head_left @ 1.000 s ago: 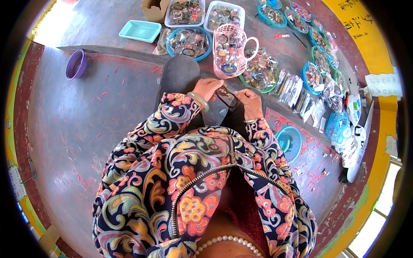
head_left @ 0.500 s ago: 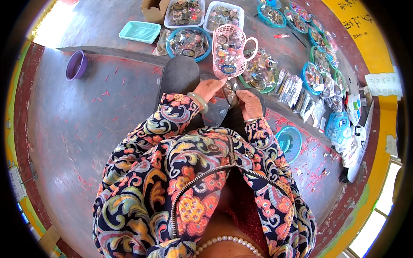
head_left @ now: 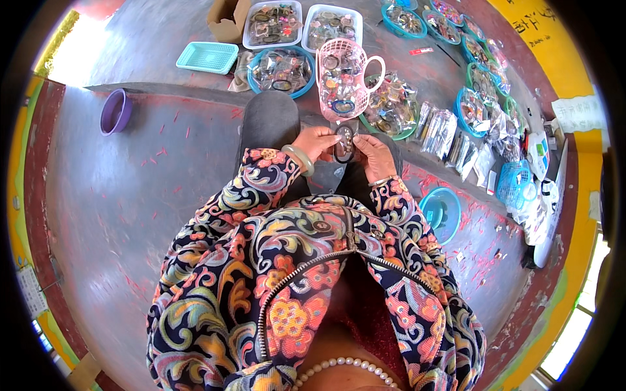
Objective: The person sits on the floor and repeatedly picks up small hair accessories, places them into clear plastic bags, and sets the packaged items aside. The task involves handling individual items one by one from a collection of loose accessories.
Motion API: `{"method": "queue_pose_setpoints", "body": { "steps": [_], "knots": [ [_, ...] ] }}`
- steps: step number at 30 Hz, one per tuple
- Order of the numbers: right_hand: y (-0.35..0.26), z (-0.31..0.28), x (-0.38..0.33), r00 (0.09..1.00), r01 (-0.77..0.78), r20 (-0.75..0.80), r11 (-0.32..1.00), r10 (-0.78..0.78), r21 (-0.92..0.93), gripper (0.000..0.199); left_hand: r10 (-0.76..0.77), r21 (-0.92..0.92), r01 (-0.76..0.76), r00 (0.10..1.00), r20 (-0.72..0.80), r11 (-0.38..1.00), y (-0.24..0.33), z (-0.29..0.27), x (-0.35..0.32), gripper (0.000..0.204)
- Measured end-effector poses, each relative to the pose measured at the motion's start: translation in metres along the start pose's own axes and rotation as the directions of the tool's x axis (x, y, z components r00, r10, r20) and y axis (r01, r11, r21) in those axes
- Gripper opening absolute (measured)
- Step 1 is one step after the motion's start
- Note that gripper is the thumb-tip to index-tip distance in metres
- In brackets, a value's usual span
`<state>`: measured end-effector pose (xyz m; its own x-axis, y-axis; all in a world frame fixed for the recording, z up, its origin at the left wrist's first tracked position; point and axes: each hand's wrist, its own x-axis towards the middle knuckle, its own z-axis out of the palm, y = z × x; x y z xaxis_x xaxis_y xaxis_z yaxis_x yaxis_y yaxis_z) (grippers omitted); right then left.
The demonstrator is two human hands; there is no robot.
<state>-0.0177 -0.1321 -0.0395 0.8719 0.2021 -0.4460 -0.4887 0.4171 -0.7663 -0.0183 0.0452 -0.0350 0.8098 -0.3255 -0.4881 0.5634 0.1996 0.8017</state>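
Observation:
My left hand (head_left: 317,141) and my right hand (head_left: 374,156) meet over my lap, both gripping a small clear packet with a dark ring-shaped bracelet (head_left: 343,142) inside. A pale green bangle sits on my left wrist. Just beyond the hands stands a pink plastic basket with a handle (head_left: 342,79), filled with similar packets. My dark-trousered knees show under the hands, and patterned sleeves cover both forearms.
Blue and white trays of packed bracelets (head_left: 282,67) line the floor ahead and to the right. A turquoise tray (head_left: 207,57), a purple bowl (head_left: 115,112), a cardboard box (head_left: 227,21) and a light blue bowl (head_left: 441,212) lie around me on the concrete floor.
The packet has turned upright between my hands and moved slightly away from my body, closer to the pink basket. Both hands kept their hold.

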Motion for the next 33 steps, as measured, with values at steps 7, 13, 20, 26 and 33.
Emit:
{"method": "queue_pose_setpoints", "body": {
  "steps": [7, 13, 20, 26, 33],
  "knots": [
    [0.007, -0.008, 0.003, 0.998, 0.068, -0.018, 0.997, -0.068, -0.025, 0.011, -0.02, -0.048, 0.021, 0.999, 0.031, 0.999, 0.001, 0.003, -0.002, 0.017],
    [0.007, -0.002, 0.001, 0.996, 0.088, 0.011, 0.994, -0.087, -0.066, 0.012, -0.022, 0.092, 0.021, 1.0, 0.013, 0.996, 0.006, 0.006, -0.005, 0.019],
    [-0.004, -0.003, -0.005, 0.994, -0.01, 0.104, 0.963, 0.04, -0.27, 0.009, 0.048, 0.18, -0.036, 0.997, -0.064, 0.983, 0.004, 0.004, -0.005, 0.018],
    [-0.02, -0.002, -0.005, 0.997, 0.034, 0.07, 0.958, -0.014, -0.286, 0.01, -0.016, 0.067, 0.024, 0.993, -0.119, 0.997, 0.013, 0.012, -0.011, 0.024],
    [-0.051, -0.011, 0.043, 0.992, 0.113, 0.004, 0.885, -0.125, -0.452, 0.012, -0.062, 0.116, 0.07, 0.996, -0.07, 0.991, 0.014, 0.011, -0.013, 0.024]
  ]
}}
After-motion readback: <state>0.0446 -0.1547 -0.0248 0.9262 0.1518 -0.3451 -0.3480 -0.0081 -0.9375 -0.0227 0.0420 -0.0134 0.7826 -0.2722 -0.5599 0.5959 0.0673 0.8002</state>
